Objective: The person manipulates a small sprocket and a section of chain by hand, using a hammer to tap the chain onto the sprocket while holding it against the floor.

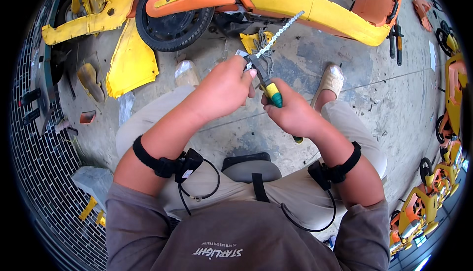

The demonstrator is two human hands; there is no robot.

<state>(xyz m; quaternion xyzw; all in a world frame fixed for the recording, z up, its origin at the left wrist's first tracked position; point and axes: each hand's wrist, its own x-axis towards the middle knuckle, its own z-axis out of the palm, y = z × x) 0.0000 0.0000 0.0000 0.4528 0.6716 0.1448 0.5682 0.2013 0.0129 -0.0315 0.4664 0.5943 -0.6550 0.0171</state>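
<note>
While a bike (315, 13) spans the frame's top, the left hand (227, 87) and right hand (294, 110) sit near centre, the right wrapped around pliers (274, 95), the left pinching a chain (279, 35) that slants from the pliers' head toward upper right.

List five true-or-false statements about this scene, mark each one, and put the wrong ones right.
1. The right hand grips pliers with green and yellow handles. True.
2. The left hand is empty. False: its fingers hold a chain close to the head of the pliers.
3. A yellow panel is to the left of both hands. True.
4. The tyre at the top of the view is white. False: it is black.
5. A black strap circles each arm. True.
</note>
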